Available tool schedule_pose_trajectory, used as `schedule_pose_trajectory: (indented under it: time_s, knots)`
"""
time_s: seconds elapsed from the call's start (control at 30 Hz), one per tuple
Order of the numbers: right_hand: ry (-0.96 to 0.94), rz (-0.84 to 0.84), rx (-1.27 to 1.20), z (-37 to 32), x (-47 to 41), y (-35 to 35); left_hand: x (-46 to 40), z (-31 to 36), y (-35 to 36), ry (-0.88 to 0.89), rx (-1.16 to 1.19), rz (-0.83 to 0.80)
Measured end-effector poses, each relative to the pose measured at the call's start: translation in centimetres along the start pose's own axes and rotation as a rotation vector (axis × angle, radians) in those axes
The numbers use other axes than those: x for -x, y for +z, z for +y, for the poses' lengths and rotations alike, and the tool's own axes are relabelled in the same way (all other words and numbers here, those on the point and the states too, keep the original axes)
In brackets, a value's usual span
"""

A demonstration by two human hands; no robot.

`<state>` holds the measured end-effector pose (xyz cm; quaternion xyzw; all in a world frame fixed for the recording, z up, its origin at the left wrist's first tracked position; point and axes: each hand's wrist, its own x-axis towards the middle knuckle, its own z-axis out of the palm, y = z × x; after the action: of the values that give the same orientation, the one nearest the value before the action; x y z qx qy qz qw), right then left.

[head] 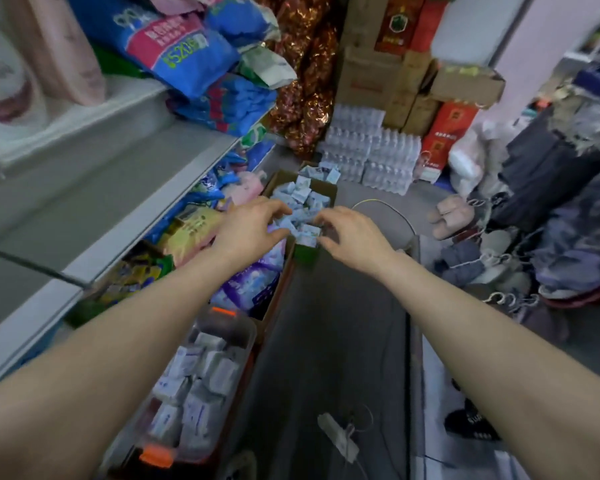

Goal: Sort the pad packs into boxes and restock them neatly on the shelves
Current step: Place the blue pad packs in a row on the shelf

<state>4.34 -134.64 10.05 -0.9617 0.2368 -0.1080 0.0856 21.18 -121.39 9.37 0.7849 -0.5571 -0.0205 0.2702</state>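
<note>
A brown cardboard box on the floor holds several small pale-blue pad packs. Both arms reach out over its near end. My left hand hovers above the packs with fingers curled, thumb and fingertips around a few packs at the box's near left. My right hand pinches a pale pack at the near right corner. Nearer to me, a clear plastic bin with orange latches holds several white pad packs. Motion blur hides how firmly the left hand holds.
Grey shelves run along the left with blue and pink bagged goods. Purple and yellow packs lie between the bin and box. Bottled water cases and cartons stand behind. Slippers and clothes crowd the right. A power strip lies on the floor.
</note>
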Motion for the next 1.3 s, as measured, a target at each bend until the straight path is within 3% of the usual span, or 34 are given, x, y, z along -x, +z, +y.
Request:
schedule_pose_trajectory:
  time_s: [0.17, 0.47, 0.83, 1.3]
  knots:
    - [0.107, 0.011, 0.0, 7.0, -4.9, -0.1, -9.3, -0.1, 3.2, 0.071, 0.041, -0.046]
    - [0.219, 0.044, -0.056, 25.7, -15.9, 0.3, -29.9, 1.6, 14.3, 0.106, 0.108, -0.091]
    - [0.22, -0.023, -0.093, 46.7, -30.6, -1.0, -51.7, 3.5, 25.6, -0.047, 0.192, -0.044]
    - [0.226, -0.13, -0.106, 67.4, -56.4, 4.1, -80.5, -3.6, 36.5, -0.176, 0.254, -0.092]
